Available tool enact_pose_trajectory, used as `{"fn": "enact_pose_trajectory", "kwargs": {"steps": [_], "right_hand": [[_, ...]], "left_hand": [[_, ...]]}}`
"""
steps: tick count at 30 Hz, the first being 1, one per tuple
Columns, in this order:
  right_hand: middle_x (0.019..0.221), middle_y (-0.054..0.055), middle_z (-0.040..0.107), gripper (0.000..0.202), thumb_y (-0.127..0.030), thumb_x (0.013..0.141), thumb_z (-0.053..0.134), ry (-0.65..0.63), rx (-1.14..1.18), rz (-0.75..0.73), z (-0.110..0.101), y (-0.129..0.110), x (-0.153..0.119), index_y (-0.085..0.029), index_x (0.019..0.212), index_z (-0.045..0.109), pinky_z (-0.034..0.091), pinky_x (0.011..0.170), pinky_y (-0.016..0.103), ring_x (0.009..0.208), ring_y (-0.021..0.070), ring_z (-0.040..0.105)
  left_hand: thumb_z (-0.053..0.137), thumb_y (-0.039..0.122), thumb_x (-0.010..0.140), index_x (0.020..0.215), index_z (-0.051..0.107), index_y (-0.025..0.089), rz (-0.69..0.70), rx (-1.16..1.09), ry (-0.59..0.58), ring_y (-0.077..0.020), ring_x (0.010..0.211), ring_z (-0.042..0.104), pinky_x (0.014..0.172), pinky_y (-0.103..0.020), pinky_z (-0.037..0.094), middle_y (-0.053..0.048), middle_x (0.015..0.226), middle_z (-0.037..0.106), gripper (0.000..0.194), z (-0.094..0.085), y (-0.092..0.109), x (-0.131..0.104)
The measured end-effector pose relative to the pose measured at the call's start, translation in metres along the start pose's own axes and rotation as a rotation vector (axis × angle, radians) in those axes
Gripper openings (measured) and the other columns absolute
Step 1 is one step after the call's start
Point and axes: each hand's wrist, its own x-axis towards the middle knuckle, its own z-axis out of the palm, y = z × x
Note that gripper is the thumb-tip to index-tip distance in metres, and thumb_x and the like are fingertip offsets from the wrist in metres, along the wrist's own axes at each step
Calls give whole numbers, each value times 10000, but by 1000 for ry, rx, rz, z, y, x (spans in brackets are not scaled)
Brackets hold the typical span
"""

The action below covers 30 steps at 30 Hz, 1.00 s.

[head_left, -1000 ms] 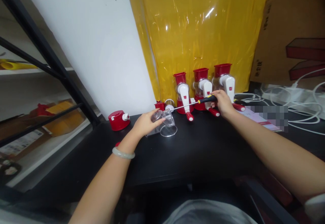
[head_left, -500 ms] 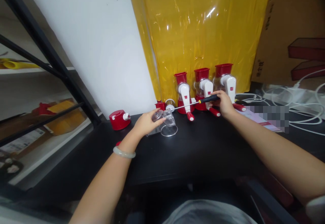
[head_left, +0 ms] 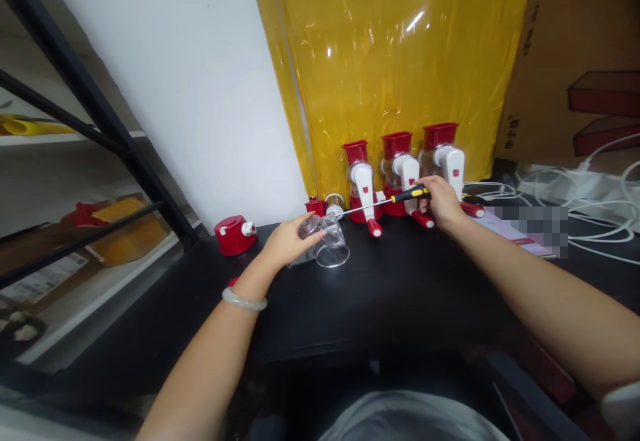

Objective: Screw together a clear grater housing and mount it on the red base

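Observation:
A clear plastic housing (head_left: 333,246) lies on its side on the black table, its round opening facing me. My left hand (head_left: 289,244) grips it from the left, thumb across the top. In my right hand (head_left: 439,202) is the black and yellow handle of a screwdriver (head_left: 411,193). The shaft runs left, and its tip meets the far upper side of the housing; the exact contact point is too small to make out. Behind the housing are a small red part (head_left: 315,206) and a metal grater drum (head_left: 335,204).
Three red and white crank graters (head_left: 366,191) (head_left: 406,174) (head_left: 453,161) stand along the yellow sheet at the back. A red round base (head_left: 235,235) sits at the left. White cables (head_left: 600,194) and a printed sheet (head_left: 520,231) lie at the right.
The screwdriver handle has turned in my right hand, so more of its yellow marking shows. My left hand and the clear housing stay in place.

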Motion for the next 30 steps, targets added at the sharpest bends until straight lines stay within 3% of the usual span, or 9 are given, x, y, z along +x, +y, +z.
{"fn": "enact_pose_trajectory", "kwargs": {"steps": [4,7,12,18,24,30], "right_hand": [[373,-72,393,309,-548,888,611,-43,-39,-45,-3,6,2,-251,805,592,312,331,269,301,135,360],[377,-55,402,396,-624,909,584,-32,-122,-63,-3,8,2,-248,788,616,333,345,288,316,151,404],[566,5,602,270,-452,911,561,27,2,-1,1,3,-1,-211,833,657,477,430,292,445,162,571],[636,41,645,227,-239,781,538,-6,130,64,1,-2,-3,-155,913,702,482,422,272,484,167,612],[589,14,614,190,-249,807,567,9,65,66,1,-6,-4,-155,911,696,470,396,259,417,135,549],[412,-52,457,215,-399,904,602,12,-12,19,0,-2,-4,-191,887,654,316,317,238,304,122,401]], "left_hand": [[599,666,891,1482,578,226,2,-4,-1,-357,1075,714,928,-480,543,-153,1234,746,737,0,-1,0],[603,663,892,1483,577,231,5,-11,2,-360,1103,706,949,-482,535,-152,1262,738,732,1,-1,0],[601,680,888,1484,576,225,-2,-3,0,-346,1029,718,909,-471,539,-147,1226,750,750,0,-1,0],[596,682,891,1494,566,221,5,-3,-2,-334,1005,718,891,-454,538,-145,1194,758,760,0,-1,1],[598,667,891,1492,568,225,0,-5,0,-330,984,721,891,-460,536,-147,1213,753,747,0,-1,0],[600,665,890,1487,573,226,0,-6,0,-342,1022,719,910,-467,535,-149,1206,754,741,1,-1,1]]}}
